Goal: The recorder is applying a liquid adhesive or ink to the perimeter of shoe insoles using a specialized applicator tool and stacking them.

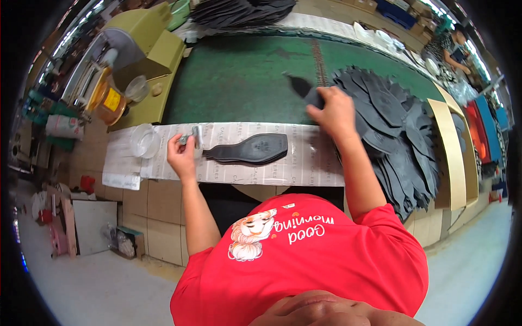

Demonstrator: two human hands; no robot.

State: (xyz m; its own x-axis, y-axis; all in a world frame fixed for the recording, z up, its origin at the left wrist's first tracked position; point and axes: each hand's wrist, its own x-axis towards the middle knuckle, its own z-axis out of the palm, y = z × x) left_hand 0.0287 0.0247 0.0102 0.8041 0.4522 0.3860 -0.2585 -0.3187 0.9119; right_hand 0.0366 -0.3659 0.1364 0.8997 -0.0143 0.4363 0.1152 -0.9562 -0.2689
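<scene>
My right hand (335, 111) is closed on one end of a dark shoe-sole-shaped piece (300, 87), slightly blurred, over the green conveyor belt (228, 76). Beside that hand spreads a large fanned pile of black sole-shaped pieces (389, 111). At the near edge, my left hand (182, 155) pinches a small grey-and-white object (195, 134), whose kind I cannot make out. Just right of it a neat stack of black sole pieces (253, 149) lies on the printed paper covering (315, 157). A clear plastic tub (145, 142) stands left of my left hand.
An olive-yellow machine housing (155, 60) flanks the belt on the left, with an amber container (111, 101) and a clear cup (137, 88). Another dark pile (239, 12) lies at the far end. A cardboard box (454, 155) stands right; a person (448, 51) sits far right.
</scene>
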